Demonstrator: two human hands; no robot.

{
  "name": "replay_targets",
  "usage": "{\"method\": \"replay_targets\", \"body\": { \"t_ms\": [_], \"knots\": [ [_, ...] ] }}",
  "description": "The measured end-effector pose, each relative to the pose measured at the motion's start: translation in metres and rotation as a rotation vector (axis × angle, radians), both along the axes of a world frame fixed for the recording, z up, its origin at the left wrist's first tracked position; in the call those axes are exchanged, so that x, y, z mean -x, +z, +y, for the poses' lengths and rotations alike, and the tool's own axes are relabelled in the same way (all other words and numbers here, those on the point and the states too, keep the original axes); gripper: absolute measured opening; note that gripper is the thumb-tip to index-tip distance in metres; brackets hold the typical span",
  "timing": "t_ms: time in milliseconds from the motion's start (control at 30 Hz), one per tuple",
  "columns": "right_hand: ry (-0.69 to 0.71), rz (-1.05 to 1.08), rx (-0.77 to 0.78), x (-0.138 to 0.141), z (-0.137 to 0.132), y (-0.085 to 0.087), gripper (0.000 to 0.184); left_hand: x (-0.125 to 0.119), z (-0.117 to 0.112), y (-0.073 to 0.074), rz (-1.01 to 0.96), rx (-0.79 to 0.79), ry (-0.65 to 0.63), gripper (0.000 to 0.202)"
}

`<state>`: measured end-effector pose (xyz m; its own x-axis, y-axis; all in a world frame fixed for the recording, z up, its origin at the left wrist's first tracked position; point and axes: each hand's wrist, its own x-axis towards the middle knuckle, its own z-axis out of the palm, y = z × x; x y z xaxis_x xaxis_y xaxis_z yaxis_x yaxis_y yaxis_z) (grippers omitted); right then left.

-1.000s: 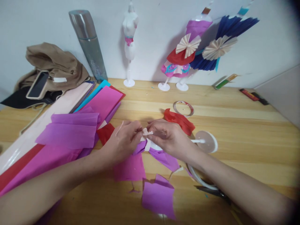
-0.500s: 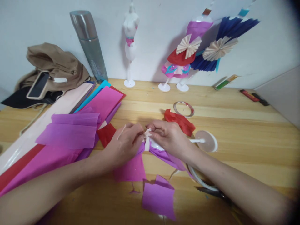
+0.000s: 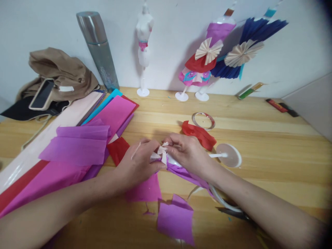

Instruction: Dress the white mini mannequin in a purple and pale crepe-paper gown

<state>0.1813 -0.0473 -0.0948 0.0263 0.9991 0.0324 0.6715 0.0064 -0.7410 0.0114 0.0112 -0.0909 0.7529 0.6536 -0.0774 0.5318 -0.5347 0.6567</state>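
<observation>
A small white mannequin lies sideways between my hands, its round base pointing right. Purple crepe paper drapes along its lower side. A pale paper strip loops round it and is bunched on top. My left hand is closed about the mannequin's left part, thumb beneath and fingers above, hiding that end. Between thumb and forefinger, my right hand pinches the upper end of the pale strip. Below lie a pink paper piece and a purple paper piece.
Stacked coloured paper covers the left side, near a brown cloth bag, phone and steel bottle. Several mannequins, including a bare one, stand along the wall. Tape rolls and dark scissors lie by my right forearm.
My left hand has shifted from pinching at the pale strip to holding round the mannequin, its thumb now below. The strip's bunched end looks more folded over. My right hand stays nearly in place.
</observation>
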Motion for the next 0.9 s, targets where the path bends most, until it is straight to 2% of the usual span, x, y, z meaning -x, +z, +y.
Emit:
{"method": "replay_targets", "body": {
  "t_ms": [100,267,567,733,900],
  "knots": [
    [0.011,-0.005,0.001,-0.001,-0.001,0.000,0.014,0.001,-0.001,-0.005,0.001,-0.065,0.004,0.022],
    [-0.003,-0.001,-0.023,-0.001,-0.001,0.000,0.016,0.004,-0.001,-0.011,-0.100,-0.170,-0.059,0.012],
    [-0.025,0.105,-0.017,0.000,-0.003,-0.003,0.015,0.004,-0.001,-0.006,-0.111,-0.117,-0.048,0.016],
    [-0.012,0.129,-0.054,-0.001,-0.010,0.002,0.015,0.004,-0.002,-0.004,-0.177,-0.089,-0.075,0.014],
    [0.134,0.102,-0.187,-0.005,-0.021,0.012,0.015,0.004,-0.003,-0.005,-0.213,-0.087,-0.077,0.021]
  ]
}}
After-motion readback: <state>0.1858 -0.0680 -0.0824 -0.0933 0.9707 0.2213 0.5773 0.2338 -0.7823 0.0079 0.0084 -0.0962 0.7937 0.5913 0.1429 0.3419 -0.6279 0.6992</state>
